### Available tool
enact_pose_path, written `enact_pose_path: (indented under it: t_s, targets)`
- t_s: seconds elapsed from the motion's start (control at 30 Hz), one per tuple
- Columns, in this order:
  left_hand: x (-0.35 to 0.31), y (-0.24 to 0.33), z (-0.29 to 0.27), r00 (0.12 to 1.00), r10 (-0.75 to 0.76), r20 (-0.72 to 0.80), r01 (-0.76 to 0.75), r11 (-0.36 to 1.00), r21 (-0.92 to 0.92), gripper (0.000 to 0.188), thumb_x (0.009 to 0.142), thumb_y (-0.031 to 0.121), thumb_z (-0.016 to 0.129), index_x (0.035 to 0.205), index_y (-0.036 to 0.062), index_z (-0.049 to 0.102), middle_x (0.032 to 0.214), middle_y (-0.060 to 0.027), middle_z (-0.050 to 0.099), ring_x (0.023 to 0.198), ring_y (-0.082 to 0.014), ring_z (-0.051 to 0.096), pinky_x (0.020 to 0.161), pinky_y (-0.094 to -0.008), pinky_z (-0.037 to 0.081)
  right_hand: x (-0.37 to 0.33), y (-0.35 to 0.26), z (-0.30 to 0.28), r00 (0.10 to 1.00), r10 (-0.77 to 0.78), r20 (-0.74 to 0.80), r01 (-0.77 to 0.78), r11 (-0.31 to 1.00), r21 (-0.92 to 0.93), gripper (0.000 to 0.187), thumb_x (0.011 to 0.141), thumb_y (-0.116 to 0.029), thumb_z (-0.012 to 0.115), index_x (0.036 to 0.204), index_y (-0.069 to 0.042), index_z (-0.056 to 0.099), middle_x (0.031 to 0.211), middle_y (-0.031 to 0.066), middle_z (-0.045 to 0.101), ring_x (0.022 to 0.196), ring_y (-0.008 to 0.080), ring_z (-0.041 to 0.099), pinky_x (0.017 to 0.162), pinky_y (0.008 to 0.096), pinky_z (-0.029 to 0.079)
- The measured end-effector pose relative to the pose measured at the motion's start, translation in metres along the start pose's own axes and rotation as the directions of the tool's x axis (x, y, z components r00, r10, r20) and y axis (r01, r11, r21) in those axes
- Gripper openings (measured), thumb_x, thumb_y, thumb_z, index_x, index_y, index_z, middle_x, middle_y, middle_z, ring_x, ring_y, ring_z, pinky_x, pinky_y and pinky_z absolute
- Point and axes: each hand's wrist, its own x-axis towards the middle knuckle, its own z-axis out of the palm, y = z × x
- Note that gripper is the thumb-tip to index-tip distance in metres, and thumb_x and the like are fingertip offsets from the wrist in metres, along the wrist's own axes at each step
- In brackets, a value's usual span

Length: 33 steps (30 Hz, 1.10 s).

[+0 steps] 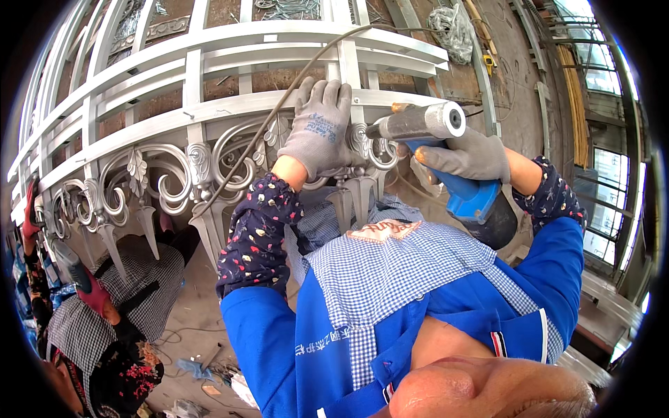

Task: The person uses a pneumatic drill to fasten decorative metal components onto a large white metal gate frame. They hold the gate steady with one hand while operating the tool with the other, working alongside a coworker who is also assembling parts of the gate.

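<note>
A silver metal railing (146, 124) with scroll ornaments (174, 184) and spear-shaped points (145, 223) spans the view from the left to the middle. My left hand (319, 129), in a grey glove, lies on its near rail with fingers stretched forward. My right hand (467, 159), also gloved, is wrapped round the handle of a blue cordless rivet gun (463, 191) with a black base. The gun's silver rear end (449, 120) points right, and its narrow nose faces left towards a scroll beside my left hand. Whether the nose touches the metal I cannot tell.
A thin cable (279, 104) crosses the railing. Small metal parts (289, 8), a clear plastic bag (451, 31) and a yellow tape measure (489, 64) lie beyond. At left, a co-worker's red-gloved hand (94, 296) holds a grey tool (72, 263). Cords lie on the floor.
</note>
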Motion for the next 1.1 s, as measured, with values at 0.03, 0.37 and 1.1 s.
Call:
enact_pose_path:
  t_s: [0.03, 0.37, 1.1]
  targets:
    - [-0.001, -0.001, 0.003, 1.0, 0.0, -0.024, 0.0, 1.0, -0.005, 0.12, 0.045, 0.056, 0.085, 0.135, -0.0075, 0.037, 0.132, -0.0206, 0.043, 0.13, -0.0363, 0.037, 0.116, -0.0509, 0.015, 0.001, 0.0, 0.0, 0.999, 0.05, 0.015, -0.05, 0.999, -0.011, 0.064, 0.094, -0.039, 0.06, 0.143, -0.006, 0.038, 0.115, 0.0105, 0.06, 0.084, 0.0125, 0.059, 0.071, 0.0284, 0.052]
    - [0.0, -0.001, 0.005, 1.0, 0.013, -0.027, -0.014, 1.0, -0.021, 0.118, 0.047, 0.054, 0.084, 0.135, -0.0088, 0.037, 0.132, -0.0227, 0.043, 0.129, -0.038, 0.037, 0.116, -0.0517, 0.015, 0.019, -0.001, 0.001, 0.995, 0.07, 0.067, -0.055, 0.977, -0.205, 0.062, 0.094, -0.048, 0.055, 0.139, -0.006, 0.045, 0.113, 0.0104, 0.06, 0.089, 0.0144, 0.059, 0.074, 0.0286, 0.051]
    - [0.002, 0.006, 0.004, 0.996, 0.014, 0.085, -0.025, 0.992, 0.127, 0.123, 0.051, 0.06, 0.083, 0.14, -0.0083, 0.032, 0.142, -0.0245, 0.037, 0.138, -0.0389, 0.028, 0.117, -0.0517, 0.012, 0.034, 0.025, -0.006, 0.986, -0.105, 0.127, 0.134, 0.959, -0.25, 0.064, 0.092, -0.053, 0.057, 0.134, -0.006, 0.045, 0.123, 0.0157, 0.058, 0.113, 0.0238, 0.055, 0.095, 0.0351, 0.045]
